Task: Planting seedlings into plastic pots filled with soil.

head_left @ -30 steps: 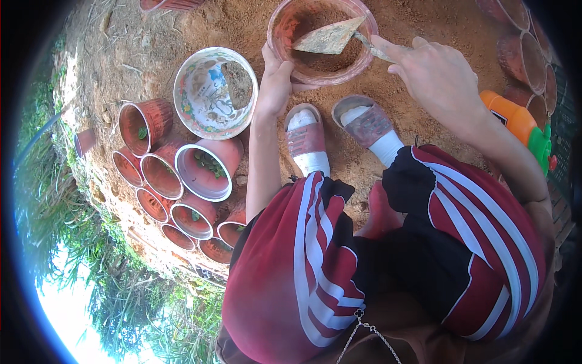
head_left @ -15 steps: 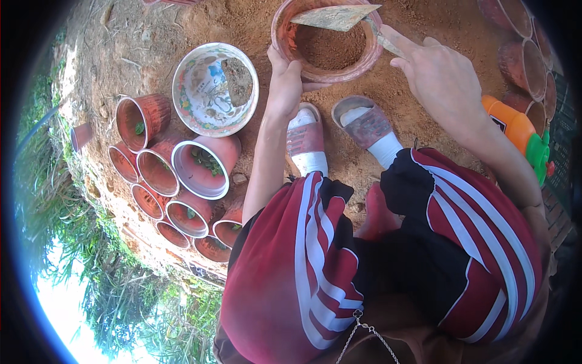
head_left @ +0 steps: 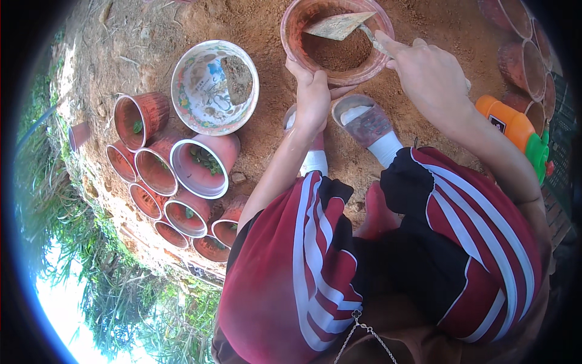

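Note:
At the top of the view a reddish plant pot (head_left: 294,51) is tilted toward me, with loose brown soil (head_left: 339,56) inside. My left hand (head_left: 313,91) grips its near left rim, thumb on the outside wall and fingers curled beneath. A trowel (head_left: 341,25) with a pale, soil-stained blade lies across the pot's mouth, over the soil. My right hand (head_left: 427,76) is closed round the trowel's handle, close to the pot's right rim. Most of the handle is hidden in that hand.
Left of my arm stands a white patterned basin (head_left: 200,91) with a clump of soil. Below it lean several red pots (head_left: 156,171), some holding small plants. More pots (head_left: 526,70) line the right edge, near an orange bottle with a green cap (head_left: 512,124). My sandalled feet (head_left: 367,124) are below the pot.
The pot and my left hand have shifted slightly to the right and tilted a little. The trowel blade has dipped lower into the pot's mouth, my right hand moving with it.

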A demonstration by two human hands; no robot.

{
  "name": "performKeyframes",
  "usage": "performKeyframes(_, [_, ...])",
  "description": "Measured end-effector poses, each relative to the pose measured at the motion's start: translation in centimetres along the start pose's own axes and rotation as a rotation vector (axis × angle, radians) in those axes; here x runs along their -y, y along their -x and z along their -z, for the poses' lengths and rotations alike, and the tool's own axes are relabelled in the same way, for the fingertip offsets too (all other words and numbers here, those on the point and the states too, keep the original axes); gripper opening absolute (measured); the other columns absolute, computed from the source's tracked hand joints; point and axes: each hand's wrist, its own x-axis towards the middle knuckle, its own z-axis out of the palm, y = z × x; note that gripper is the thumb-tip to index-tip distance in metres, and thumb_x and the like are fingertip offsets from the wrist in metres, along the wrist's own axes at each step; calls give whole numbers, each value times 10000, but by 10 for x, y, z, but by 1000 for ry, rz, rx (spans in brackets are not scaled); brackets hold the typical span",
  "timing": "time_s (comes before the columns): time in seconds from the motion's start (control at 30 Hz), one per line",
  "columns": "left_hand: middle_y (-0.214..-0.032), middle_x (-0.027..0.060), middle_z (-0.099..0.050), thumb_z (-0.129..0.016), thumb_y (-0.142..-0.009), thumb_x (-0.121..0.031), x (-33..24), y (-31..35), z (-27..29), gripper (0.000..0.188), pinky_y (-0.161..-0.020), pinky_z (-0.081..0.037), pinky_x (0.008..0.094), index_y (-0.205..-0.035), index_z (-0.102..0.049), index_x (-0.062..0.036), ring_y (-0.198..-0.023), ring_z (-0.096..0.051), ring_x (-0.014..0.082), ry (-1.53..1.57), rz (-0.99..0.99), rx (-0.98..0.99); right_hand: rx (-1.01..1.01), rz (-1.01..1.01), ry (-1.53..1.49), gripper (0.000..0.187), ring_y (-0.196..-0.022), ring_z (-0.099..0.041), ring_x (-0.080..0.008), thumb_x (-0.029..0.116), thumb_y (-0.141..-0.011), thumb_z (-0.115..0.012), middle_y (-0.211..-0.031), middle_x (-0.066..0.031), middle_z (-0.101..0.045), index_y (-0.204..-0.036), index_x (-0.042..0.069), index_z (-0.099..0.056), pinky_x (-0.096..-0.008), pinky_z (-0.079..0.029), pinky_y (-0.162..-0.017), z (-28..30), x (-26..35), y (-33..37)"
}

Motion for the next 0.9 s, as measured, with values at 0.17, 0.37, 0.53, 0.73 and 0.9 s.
performKeyframes(0.17, [-1262,217,-402,-368,-913,-28,-19,-12,27,469,-771,-604,394,-1340,-175,-27,-1025,-602,317,-184,36,-1,35,65,57,308,-699,-676,-281,82,-822,-561,-735,-140,-651,-1127,44,-581,-368,-536,-571,6,-1,-11])
performKeyframes(0.37, [-1244,190,-537,-461,-932,-147,-41,-55,59,567,-741,-585,352,-1437,-237,-22,-982,-628,234,-528,9,-51,-6,9,20,292,-717,-677,-301,93,-831,-554,-726,-152,-650,-1116,40,-582,-402,-536,-588,33,2,-2])
performKeyframes(0.53, [-1106,118,-588,-392,-944,-117,-41,-75,60,479,-668,-567,316,-1417,-326,-88,-890,-643,186,-647,-45,148,67,-47,7,329,-724,-675,-322,70,-831,-536,-745,-171,-655,-1157,44,-573,-421,-536,-605,27,4,0])
performKeyframes(0.73, [-1143,173,-555,-334,-927,-70,-48,-59,54,452,-608,-609,323,-1378,-297,-63,-862,-660,222,-639,40,165,99,-70,-22,365,-727,-671,-330,54,-828,-526,-751,-181,-654,-1192,45,-559,-422,-539,-616,34,8,1])
performKeyframes(0.9, [-1212,210,-507,-299,-919,-30,-47,-36,40,488,-674,-626,375,-1394,-195,-70,-933,-656,296,-485,91,191,94,-58,1,356,-743,-674,-314,64,-828,-532,-755,-169,-654,-1183,48,-558,-401,-545,-619,33,13,6])
